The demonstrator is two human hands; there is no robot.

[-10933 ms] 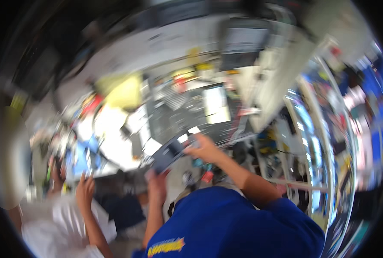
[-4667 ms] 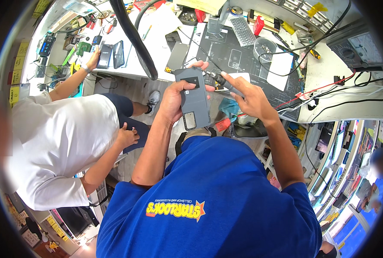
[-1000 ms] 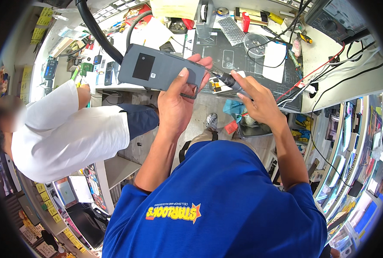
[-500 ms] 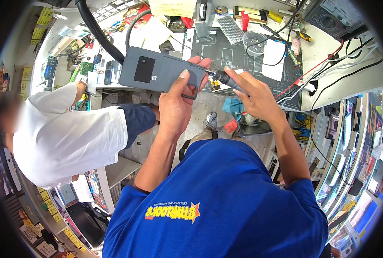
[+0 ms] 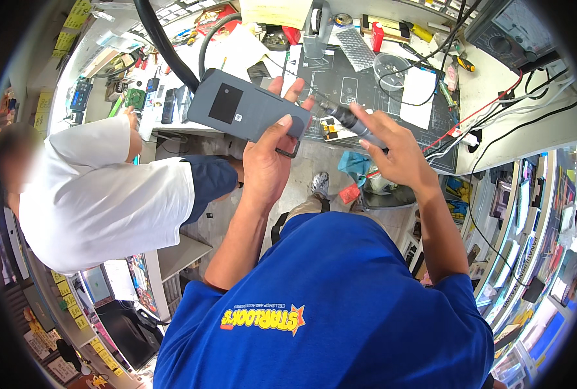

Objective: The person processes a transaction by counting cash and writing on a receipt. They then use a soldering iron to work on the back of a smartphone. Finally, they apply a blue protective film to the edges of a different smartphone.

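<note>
Above the cluttered bench (image 5: 515, 149), your left hand (image 5: 269, 162) gripped the grey phone-like shell (image 5: 262, 113), while the dark tool (image 5: 344, 118) in your right hand's grasp (image 5: 398, 152) had just shifted, blurring, so contact looked uncertain.

A white workbench (image 5: 547, 131) is running across the far side — bright light is falling on its left end. Nearer in, a pale grey floor (image 5: 308, 165) is showing below the bench. Crowded shelves (image 5: 525, 223) are standing along the right. Yellow notes (image 5: 78, 13) are hanging at upper left — a low grey shelf (image 5: 178, 256) is sitting lower down.
</note>
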